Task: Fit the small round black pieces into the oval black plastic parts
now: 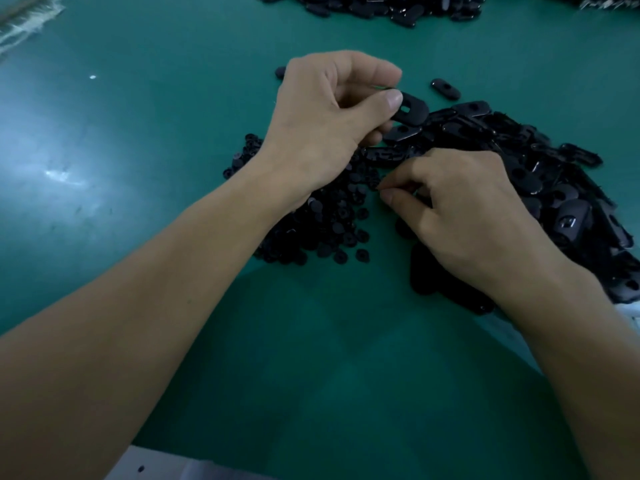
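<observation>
The left hand (332, 109) is lifted off the green counter (138, 168), thumb and curled fingers pinching one oval part (412, 110) by its end. The right hand (460, 209) sits low, thumb and forefinger drawn together at the edge of the small round pieces (325, 220) (whether they hold one I cannot tell). A heap of oval parts (540, 168) lies to the right, another heap (381, 6) at the far edge.
</observation>
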Demonstrator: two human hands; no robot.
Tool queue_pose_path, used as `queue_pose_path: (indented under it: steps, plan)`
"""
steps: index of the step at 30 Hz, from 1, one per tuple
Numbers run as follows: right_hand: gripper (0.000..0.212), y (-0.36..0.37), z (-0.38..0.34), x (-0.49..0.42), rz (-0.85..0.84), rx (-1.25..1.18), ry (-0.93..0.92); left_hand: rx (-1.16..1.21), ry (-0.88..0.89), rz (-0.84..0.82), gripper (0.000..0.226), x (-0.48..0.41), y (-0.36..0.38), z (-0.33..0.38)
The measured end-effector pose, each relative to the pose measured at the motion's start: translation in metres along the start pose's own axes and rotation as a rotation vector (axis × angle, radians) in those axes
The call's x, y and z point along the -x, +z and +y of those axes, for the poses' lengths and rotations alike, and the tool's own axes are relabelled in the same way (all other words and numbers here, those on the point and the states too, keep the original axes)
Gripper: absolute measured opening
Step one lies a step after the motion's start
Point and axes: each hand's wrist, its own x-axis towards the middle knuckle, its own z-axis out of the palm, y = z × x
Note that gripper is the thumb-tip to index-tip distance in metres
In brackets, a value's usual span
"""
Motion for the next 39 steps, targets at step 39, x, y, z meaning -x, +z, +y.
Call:
queue_pose_path:
  steps: [39]
  plan:
    - [0.019,-0.011,-0.001,0.001,0.396,-0.163,-0.031,-0.345,0.133,0.046,0.007,0.004,0.006,0.001]
